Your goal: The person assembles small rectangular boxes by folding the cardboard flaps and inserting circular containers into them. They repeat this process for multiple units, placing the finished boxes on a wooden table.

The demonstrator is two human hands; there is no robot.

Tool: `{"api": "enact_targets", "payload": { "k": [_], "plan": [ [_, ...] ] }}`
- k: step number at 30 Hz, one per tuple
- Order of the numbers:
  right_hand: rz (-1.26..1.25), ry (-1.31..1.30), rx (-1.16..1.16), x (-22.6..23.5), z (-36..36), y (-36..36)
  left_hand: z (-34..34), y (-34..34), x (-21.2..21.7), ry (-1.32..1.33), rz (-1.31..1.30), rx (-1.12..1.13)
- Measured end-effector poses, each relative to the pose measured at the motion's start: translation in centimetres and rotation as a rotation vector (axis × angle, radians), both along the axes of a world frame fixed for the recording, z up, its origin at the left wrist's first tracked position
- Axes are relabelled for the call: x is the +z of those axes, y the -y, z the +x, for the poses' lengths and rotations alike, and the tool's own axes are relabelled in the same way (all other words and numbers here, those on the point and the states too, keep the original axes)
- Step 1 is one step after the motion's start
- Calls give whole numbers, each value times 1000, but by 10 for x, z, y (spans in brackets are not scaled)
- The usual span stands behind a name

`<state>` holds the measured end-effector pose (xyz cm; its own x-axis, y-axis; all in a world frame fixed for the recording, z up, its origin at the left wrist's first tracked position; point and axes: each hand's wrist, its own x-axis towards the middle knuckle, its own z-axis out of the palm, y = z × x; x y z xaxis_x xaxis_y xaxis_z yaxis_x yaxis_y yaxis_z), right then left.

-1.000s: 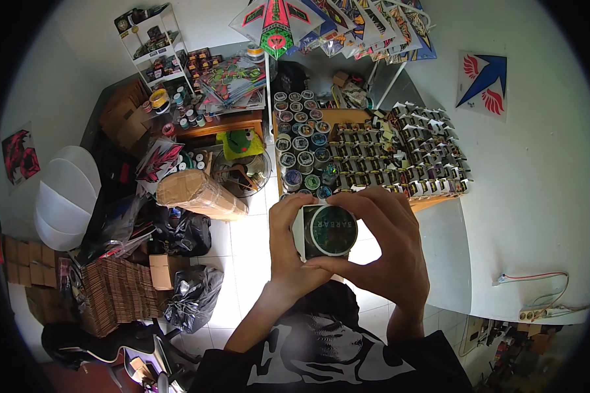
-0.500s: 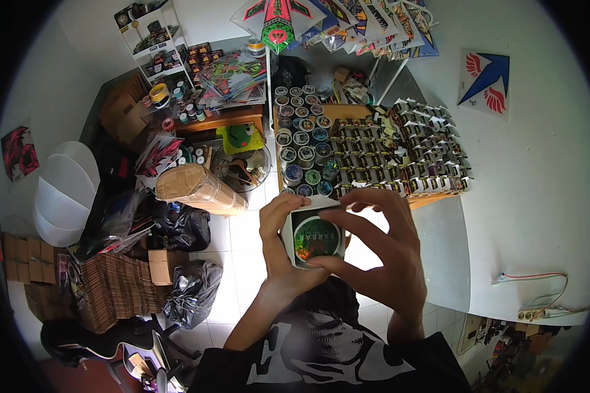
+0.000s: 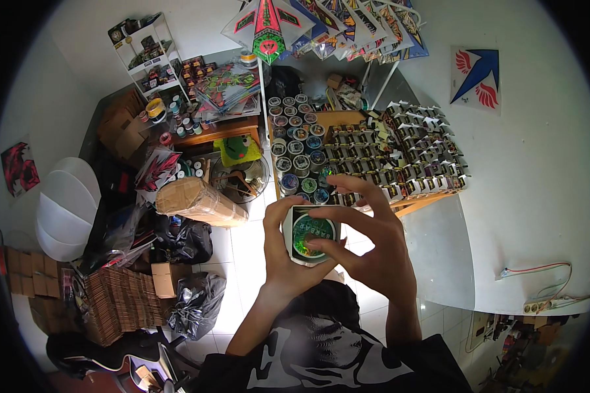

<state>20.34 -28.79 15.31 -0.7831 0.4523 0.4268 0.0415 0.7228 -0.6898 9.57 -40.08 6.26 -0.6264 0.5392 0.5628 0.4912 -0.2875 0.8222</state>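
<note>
My left hand [image 3: 283, 262] is wrapped round a small white open box [image 3: 287, 232] in front of my chest. Inside the box sits a round, white-rimmed container with a shiny green label [image 3: 321, 226], its face turned up towards me. My right hand [image 3: 380, 245] reaches over from the right with its fingers spread. Its thumb rests on the green face, and the index fingertip is at the upper rim. Just beyond my hands, several similar round containers [image 3: 301, 162] stand in rows on a table.
Rows of small open boxes [image 3: 357, 154] fill the table's right part. At left are a tall taped carton [image 3: 200, 200], black plastic bags [image 3: 196, 304], stacked flat cardboard [image 3: 121, 301] and an office chair [image 3: 98, 354]. Kites [image 3: 269, 29] hang overhead at the back.
My right thumb has moved from the container's lower rim up onto its face. The container now appears deeper in the box, and the box has shifted slightly.
</note>
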Motion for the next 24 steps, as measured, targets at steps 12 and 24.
{"api": "enact_targets", "payload": {
  "k": [12,24],
  "plan": [
    [-27,-35,66,-4,3,0,2,3,3,-61,-17,-20],
    [-192,-116,97,-12,-4,5,1,5,6,-29,-33,-18]
  ]
}}
